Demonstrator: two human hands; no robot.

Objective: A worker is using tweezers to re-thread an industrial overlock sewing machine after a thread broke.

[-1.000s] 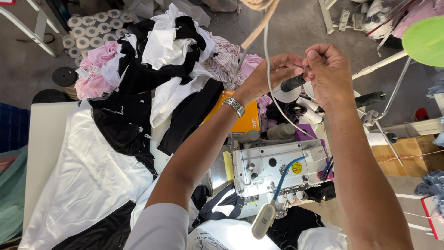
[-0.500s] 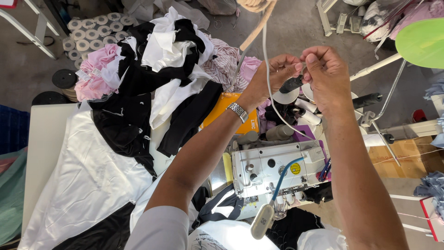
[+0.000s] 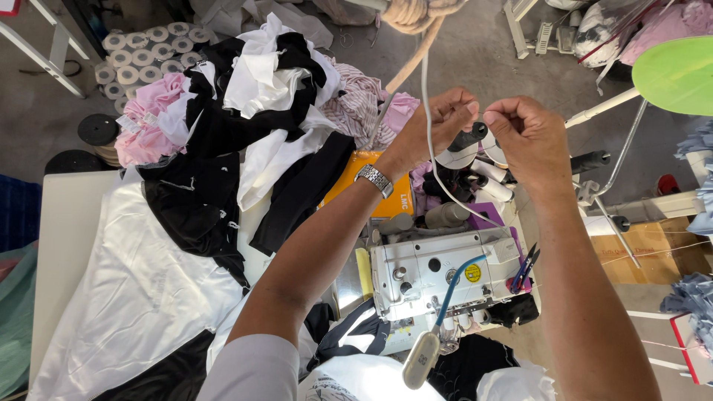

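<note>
My left hand (image 3: 443, 117) and my right hand (image 3: 526, 134) are raised above the white sewing machine (image 3: 444, 276), fingertips pinched close together on a fine thread that is barely visible between them. A wristwatch (image 3: 373, 179) sits on my left wrist. Thread cones (image 3: 462, 147) stand behind the machine, just under my hands. A white cable (image 3: 428, 126) hangs down past my left hand.
A heap of black, white and pink fabric (image 3: 223, 126) covers the table to the left, over a white cloth (image 3: 126, 297). Rolls of tape (image 3: 141, 52) lie on the floor beyond. A green disc (image 3: 677, 74) is at the upper right, a wooden bench (image 3: 653, 249) at right.
Both hands have stayed raised together over the machine, fingers working the thread; the view has shifted slightly.
</note>
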